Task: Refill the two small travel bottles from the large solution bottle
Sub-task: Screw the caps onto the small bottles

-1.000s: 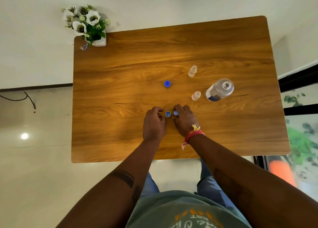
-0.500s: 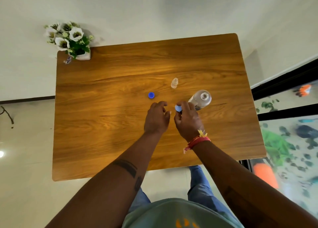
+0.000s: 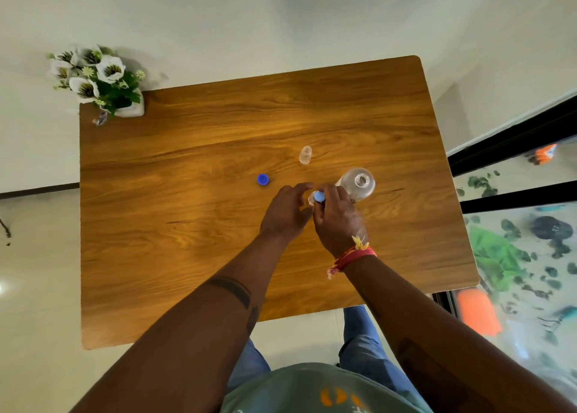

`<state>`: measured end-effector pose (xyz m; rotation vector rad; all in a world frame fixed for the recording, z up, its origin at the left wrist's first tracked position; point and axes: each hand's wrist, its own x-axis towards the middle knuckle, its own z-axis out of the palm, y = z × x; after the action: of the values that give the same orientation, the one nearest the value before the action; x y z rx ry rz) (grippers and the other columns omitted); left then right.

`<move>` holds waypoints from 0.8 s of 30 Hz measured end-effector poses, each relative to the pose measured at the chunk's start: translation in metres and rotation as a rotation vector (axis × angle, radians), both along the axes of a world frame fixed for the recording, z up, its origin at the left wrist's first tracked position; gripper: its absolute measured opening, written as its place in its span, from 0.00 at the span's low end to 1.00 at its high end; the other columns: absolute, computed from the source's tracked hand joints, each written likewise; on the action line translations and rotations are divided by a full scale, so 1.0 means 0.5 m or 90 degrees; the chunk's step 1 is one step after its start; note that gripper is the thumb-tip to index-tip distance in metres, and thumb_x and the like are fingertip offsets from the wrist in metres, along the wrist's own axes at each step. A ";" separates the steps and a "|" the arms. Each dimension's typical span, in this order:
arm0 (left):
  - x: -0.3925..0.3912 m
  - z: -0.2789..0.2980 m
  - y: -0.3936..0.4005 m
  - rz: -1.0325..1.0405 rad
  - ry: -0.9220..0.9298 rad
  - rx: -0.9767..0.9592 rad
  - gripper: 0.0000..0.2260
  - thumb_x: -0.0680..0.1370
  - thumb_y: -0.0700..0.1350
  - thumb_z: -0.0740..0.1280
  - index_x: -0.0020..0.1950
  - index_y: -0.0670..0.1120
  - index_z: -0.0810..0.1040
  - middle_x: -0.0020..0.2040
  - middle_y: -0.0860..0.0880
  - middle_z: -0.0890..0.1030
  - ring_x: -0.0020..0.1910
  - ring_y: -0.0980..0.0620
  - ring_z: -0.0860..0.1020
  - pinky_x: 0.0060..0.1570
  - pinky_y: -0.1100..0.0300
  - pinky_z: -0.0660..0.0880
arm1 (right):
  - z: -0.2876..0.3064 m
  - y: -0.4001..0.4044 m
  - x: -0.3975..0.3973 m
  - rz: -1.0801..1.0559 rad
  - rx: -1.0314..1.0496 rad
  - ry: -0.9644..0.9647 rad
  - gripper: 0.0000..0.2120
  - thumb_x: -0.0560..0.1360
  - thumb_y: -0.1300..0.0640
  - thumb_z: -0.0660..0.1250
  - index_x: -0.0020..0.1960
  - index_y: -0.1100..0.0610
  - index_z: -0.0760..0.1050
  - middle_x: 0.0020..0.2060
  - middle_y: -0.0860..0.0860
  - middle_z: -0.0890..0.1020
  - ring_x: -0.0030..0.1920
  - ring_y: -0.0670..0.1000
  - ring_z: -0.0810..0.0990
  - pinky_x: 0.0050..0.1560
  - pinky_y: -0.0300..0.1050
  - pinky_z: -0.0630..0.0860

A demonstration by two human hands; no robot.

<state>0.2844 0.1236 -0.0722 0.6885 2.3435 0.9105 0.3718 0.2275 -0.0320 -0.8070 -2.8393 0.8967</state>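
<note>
my right hand (image 3: 338,222) pinches a light blue cap (image 3: 319,196) between its fingertips, pressed onto the top of a small clear travel bottle (image 3: 312,199) that is mostly hidden under my fingers. my left hand (image 3: 285,214) is curled just beside it, fingers around the bottle's side; whether that grip truly clamps the bottle i cannot tell. the large solution bottle (image 3: 358,183) stands uncapped just beyond my right hand, toward the right edge of the wooden surface (image 3: 187,225), its open neck facing up. the second small travel bottle (image 3: 305,155) stands uncapped further toward the far edge, apart from everything. a darker blue cap (image 3: 263,179) lies alone left of my hands. a white pot of flowers (image 3: 100,83) sits at the far left corner.
</note>
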 end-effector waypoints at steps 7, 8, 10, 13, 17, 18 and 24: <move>-0.012 -0.001 0.013 -0.008 0.009 0.001 0.16 0.77 0.46 0.70 0.65 0.55 0.80 0.46 0.50 0.77 0.46 0.53 0.77 0.45 0.54 0.76 | 0.003 0.005 -0.011 0.010 -0.013 -0.035 0.14 0.80 0.56 0.63 0.64 0.57 0.71 0.58 0.56 0.78 0.49 0.59 0.82 0.39 0.50 0.75; -0.013 -0.001 0.012 -0.010 0.011 0.001 0.16 0.77 0.46 0.70 0.65 0.55 0.80 0.46 0.50 0.77 0.46 0.53 0.77 0.45 0.54 0.76 | 0.003 0.005 -0.014 0.010 -0.012 -0.044 0.14 0.80 0.56 0.62 0.64 0.57 0.71 0.58 0.56 0.78 0.50 0.60 0.82 0.39 0.51 0.75; -0.012 0.000 0.009 -0.004 0.010 0.003 0.17 0.76 0.45 0.70 0.65 0.54 0.81 0.46 0.51 0.77 0.45 0.53 0.77 0.45 0.53 0.76 | 0.004 0.003 -0.018 0.009 0.001 -0.068 0.14 0.81 0.54 0.62 0.64 0.58 0.71 0.57 0.57 0.79 0.49 0.60 0.82 0.37 0.49 0.73; -0.011 0.003 0.004 0.017 0.008 0.004 0.17 0.76 0.44 0.70 0.63 0.55 0.82 0.45 0.51 0.77 0.45 0.53 0.77 0.44 0.55 0.75 | 0.008 0.005 -0.028 0.006 0.012 -0.113 0.16 0.81 0.48 0.62 0.61 0.58 0.68 0.52 0.58 0.80 0.47 0.60 0.83 0.36 0.48 0.71; -0.009 0.005 -0.006 0.024 0.032 -0.020 0.17 0.77 0.42 0.68 0.64 0.55 0.81 0.45 0.52 0.76 0.44 0.52 0.77 0.42 0.59 0.72 | 0.014 0.007 -0.029 0.012 -0.003 -0.150 0.25 0.78 0.38 0.62 0.63 0.57 0.66 0.52 0.58 0.79 0.47 0.61 0.82 0.37 0.48 0.73; -0.008 0.004 -0.009 0.026 0.032 -0.028 0.17 0.77 0.42 0.67 0.64 0.55 0.81 0.45 0.52 0.75 0.44 0.52 0.77 0.42 0.59 0.72 | 0.016 0.004 -0.025 0.018 -0.003 -0.146 0.26 0.78 0.37 0.63 0.64 0.56 0.65 0.53 0.58 0.79 0.47 0.60 0.82 0.37 0.48 0.72; 0.000 0.005 -0.015 0.066 0.010 -0.003 0.16 0.75 0.42 0.70 0.62 0.54 0.82 0.46 0.50 0.79 0.44 0.54 0.78 0.44 0.56 0.75 | 0.016 -0.002 -0.007 0.089 0.035 -0.061 0.17 0.80 0.48 0.64 0.66 0.52 0.68 0.55 0.54 0.76 0.43 0.57 0.82 0.33 0.48 0.76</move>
<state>0.2842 0.1160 -0.0698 0.5792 2.4140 0.9469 0.3683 0.2266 -0.0239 -0.6694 -3.0212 0.8125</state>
